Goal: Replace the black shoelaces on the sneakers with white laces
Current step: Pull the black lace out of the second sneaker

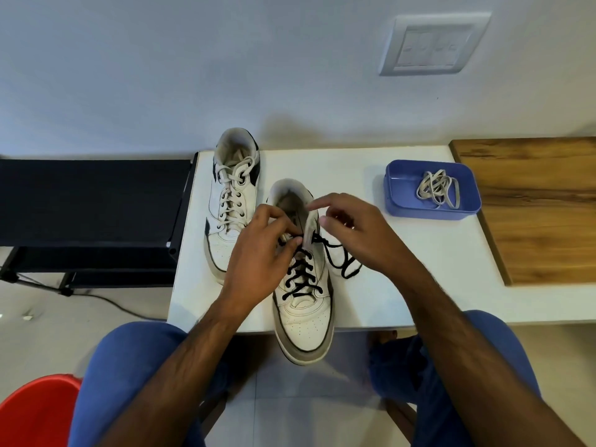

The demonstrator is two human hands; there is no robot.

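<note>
Head view, looking down on a white table with two sneakers standing toe toward the viewer. On the far left, one sneaker already carries a white lace. The near sneaker, its long axis running near to far and its toe overhanging the table's near edge, is threaded with the black lace; a loose length of it trails on the table to the right. Left hand pinches at the top eyelets, fingers curled on the lace. Right hand hovers just right of the tongue, fingers loosely spread, apparently holding nothing. Both hands flank the shoe's collar; the left is nearer the lacing, so unthreading probably proceeds from the far eyelets toward the toe. A spare white lace lies coiled in a blue tray, far right, closer to the right hand.
</note>
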